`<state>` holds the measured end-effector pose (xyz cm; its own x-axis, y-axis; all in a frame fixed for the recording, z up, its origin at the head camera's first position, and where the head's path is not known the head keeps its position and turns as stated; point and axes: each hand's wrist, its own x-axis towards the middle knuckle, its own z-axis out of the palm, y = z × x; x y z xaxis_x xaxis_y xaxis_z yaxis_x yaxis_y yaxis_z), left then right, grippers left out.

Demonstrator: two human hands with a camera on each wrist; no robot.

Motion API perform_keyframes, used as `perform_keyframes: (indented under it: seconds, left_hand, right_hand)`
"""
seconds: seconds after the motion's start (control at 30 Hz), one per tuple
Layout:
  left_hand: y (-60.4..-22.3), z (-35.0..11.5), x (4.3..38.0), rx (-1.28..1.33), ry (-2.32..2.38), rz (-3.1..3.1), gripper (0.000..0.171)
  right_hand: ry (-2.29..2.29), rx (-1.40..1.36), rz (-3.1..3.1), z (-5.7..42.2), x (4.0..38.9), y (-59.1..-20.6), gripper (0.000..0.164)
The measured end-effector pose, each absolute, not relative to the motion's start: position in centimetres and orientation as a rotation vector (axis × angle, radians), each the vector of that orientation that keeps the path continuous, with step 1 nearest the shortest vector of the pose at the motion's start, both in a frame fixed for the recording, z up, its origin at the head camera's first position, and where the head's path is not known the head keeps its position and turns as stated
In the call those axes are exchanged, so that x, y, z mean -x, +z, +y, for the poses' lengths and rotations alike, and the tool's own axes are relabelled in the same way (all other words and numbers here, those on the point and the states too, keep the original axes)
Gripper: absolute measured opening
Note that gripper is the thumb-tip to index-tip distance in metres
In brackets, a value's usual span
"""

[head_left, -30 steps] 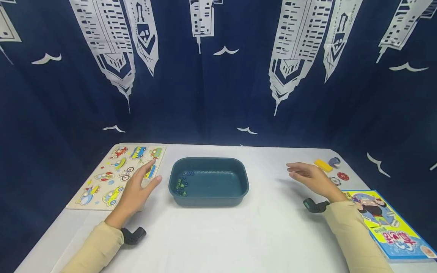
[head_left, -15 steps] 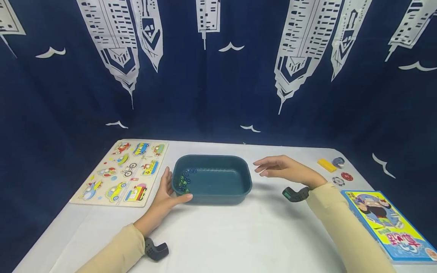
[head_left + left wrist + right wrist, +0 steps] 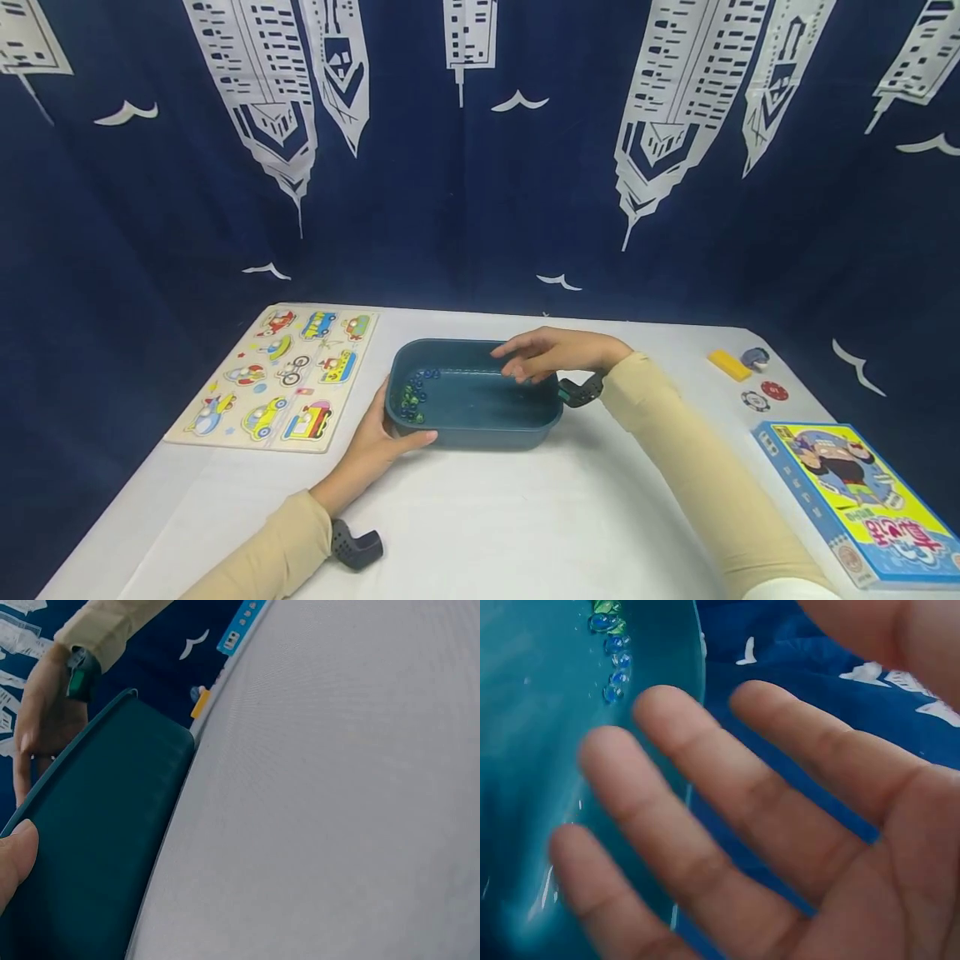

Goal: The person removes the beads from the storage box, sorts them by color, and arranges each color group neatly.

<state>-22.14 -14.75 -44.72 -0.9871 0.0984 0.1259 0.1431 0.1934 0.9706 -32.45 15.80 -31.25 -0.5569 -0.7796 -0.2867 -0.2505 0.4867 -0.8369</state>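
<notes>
A dark teal plastic bin [image 3: 480, 437] stands on the white table, with several blue and green glass marbles [image 3: 414, 396] gathered at its left end. My left hand [image 3: 370, 450] holds that end, the thumb along the front wall near the rim and the other fingers round the left side, mostly hidden. In the left wrist view the thumb [image 3: 16, 859] lies against the bin's wall. My right hand [image 3: 558, 352] reaches over the bin's right part with loosely spread fingers. The right wrist view shows its fingers [image 3: 705, 862] holding nothing, a short way from the marbles.
Left of the bin lies a wooden vehicle puzzle board [image 3: 262, 379]. A boxed game [image 3: 862, 500] rests at the right edge. Behind it are a yellow block [image 3: 728, 365], a small blue-grey item [image 3: 755, 359] and two round chips [image 3: 774, 391]. A dark blue curtain [image 3: 450, 208] hangs behind.
My left hand has moved right from over the puzzle board onto the bin's left end. The right hand has swung left from beside the yellow block to over the bin.
</notes>
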Motion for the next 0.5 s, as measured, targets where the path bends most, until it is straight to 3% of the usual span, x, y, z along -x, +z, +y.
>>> perform_keyframes:
  seconds: [0.23,0.5]
  left_hand:
    - [-44.6,-14.8,22.0,0.264,-1.893,-2.449,0.115]
    - [-44.7,-14.9,22.0,0.277,-1.896,-2.441,0.113]
  right_hand:
    - [-1.193,0.832,2.095,11.6,34.4,-33.4,0.039]
    - [-1.157,0.750,2.140,7.7,35.4,-35.4,0.038]
